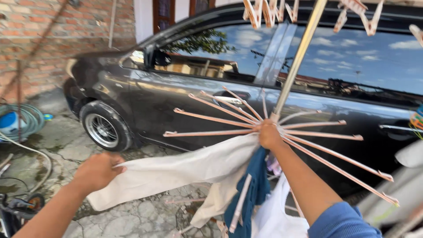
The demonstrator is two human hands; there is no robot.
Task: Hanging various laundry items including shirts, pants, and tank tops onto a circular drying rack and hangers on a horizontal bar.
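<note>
— What have the hands got?

— The left hand (98, 171) is closed on one end of a cream cloth (176, 169), fingers curled over its edge, drawing it out to the left. The right hand (269, 134) is shut at the hub of an umbrella-style drying rack (220, 119), where its pink arms fan out from the metal pole (296, 61); whether it grips the cloth's other end or the hub itself I cannot tell.

— And where does the cloth lie?

— It spans between the two hands, sagging below the rack's left-side arms. Just beside it hang a teal garment (253, 189) and a white one (275, 220).

— Behind them?

— A dark car (185, 94) stands close, clothes pegs (264, 11) hang above — and a coiled hose (31, 119) lies by the brick wall (53, 31).
</note>
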